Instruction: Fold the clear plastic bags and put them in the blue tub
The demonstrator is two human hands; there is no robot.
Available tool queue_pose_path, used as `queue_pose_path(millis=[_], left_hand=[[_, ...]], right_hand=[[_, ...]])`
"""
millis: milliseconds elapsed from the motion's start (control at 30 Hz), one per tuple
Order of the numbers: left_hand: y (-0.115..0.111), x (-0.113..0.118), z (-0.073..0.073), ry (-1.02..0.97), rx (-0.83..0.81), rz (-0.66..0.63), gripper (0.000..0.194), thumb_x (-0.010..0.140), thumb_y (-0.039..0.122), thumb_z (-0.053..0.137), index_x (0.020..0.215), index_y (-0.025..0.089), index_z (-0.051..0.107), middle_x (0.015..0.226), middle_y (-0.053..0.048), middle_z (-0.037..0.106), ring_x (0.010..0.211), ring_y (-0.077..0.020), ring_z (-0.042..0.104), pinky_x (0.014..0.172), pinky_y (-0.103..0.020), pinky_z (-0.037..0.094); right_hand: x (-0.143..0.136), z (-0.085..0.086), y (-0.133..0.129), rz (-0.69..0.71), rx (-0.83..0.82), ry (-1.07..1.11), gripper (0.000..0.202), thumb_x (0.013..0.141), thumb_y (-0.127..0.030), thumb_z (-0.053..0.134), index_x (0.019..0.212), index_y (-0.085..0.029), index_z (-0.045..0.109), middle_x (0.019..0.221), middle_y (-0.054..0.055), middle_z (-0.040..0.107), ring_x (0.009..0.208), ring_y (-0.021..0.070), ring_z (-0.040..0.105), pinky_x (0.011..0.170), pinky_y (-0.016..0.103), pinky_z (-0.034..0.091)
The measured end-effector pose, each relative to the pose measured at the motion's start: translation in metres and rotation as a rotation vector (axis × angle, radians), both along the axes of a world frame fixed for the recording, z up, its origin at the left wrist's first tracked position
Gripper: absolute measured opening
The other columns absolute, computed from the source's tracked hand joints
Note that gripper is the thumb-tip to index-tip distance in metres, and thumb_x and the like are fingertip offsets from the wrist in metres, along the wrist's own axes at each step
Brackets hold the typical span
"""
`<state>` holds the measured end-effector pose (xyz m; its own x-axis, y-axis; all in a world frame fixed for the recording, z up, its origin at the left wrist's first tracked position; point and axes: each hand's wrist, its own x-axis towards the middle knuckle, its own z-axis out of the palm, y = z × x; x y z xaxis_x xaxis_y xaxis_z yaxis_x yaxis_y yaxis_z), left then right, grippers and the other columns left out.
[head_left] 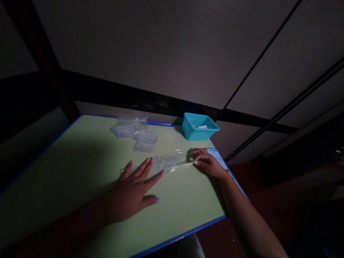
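Note:
A clear plastic bag [168, 161] lies flat on the pale green table [182, 200] in front of me. My left hand [138, 191] is spread over its left part, fingertips pressing on the film and thumb out to the side. At the bag's right end, my right hand [208, 163] pinches a thin strip of its edge between thumb and finger. Further back lie several small translucent packets [145, 141], partly overlapping one another.
A turquoise plastic basket [199, 134] with something white inside stands at the table's back right corner. Beneath my right wrist lies a flat object with a lit, screen-like face [216, 157]. Behind the table rises a panelled wall [161, 53].

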<state>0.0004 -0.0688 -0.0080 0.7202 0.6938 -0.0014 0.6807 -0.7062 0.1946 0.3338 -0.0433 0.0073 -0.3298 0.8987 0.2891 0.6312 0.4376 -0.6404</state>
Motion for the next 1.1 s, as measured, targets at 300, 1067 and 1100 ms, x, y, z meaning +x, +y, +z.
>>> queue_pose_path(millis=[300, 1067, 1100], left_hand=[[-0.001, -0.002, 0.001, -0.014, -0.025, 0.001, 0.064, 0.089, 0.056, 0.047, 0.145, 0.04, 0.02, 0.154, -0.012, 0.007, 0.142, -0.0353, 0.008, 0.105, -0.066, 0.011], [-0.007, 0.0, 0.008, -0.02, -0.092, -0.037, 0.064, 0.088, 0.057, 0.049, 0.144, 0.04, 0.023, 0.154, -0.01, 0.007, 0.141, -0.0361, 0.008, 0.106, -0.066, 0.013], [-0.008, 0.0, 0.008, -0.029, -0.088, -0.042, 0.064, 0.087, 0.058, 0.049, 0.144, 0.041, 0.023, 0.154, -0.01, 0.008, 0.141, -0.0361, 0.009, 0.106, -0.066, 0.014]], right_hand=[[0.0, 0.005, -0.004, -0.095, 0.046, -0.076, 0.02, 0.082, -0.041, 0.064, 0.088, -0.022, 0.067, 0.114, 0.011, 0.059, 0.12, 0.0267, 0.045, 0.103, 0.05, 0.03], [-0.008, 0.0, -0.007, -0.228, 0.042, -0.238, 0.025, 0.075, -0.008, 0.044, 0.077, -0.02, 0.066, 0.09, 0.007, 0.062, 0.094, 0.0238, 0.053, 0.087, 0.041, 0.038], [-0.009, 0.0, -0.006, -0.259, 0.045, -0.236, 0.025, 0.077, -0.01, 0.044, 0.083, -0.02, 0.065, 0.09, 0.007, 0.063, 0.094, 0.0238, 0.053, 0.087, 0.04, 0.038]])
